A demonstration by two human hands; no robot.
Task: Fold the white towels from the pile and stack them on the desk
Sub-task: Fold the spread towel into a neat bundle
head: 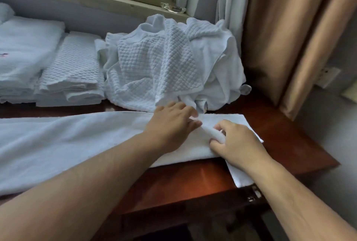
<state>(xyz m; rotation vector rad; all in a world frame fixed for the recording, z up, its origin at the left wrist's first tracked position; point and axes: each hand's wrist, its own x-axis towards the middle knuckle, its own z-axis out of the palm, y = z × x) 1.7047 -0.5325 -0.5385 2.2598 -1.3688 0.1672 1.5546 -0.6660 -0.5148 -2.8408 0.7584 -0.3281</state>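
Observation:
A long white towel [63, 144] lies folded lengthwise across the reddish wooden desk [286, 140], its right end near the desk's right edge. My left hand [172, 124] rests flat on that right end, fingers spread. My right hand [237, 144] pinches a raised fold of the same towel just beside the left hand; a corner of cloth hangs over the front edge below it. Behind the hands sits the crumpled pile of white towels [170, 63], a waffle-textured one on top. Two stacks of folded towels [71, 70] stand at the back left.
A window sill with a glass ashtray [172, 8] runs behind the pile. White and tan curtains [289, 37] hang at the right, close to the desk's corner. A wall socket [326, 76] shows past the curtain. Bare desk wood lies in front of the towel.

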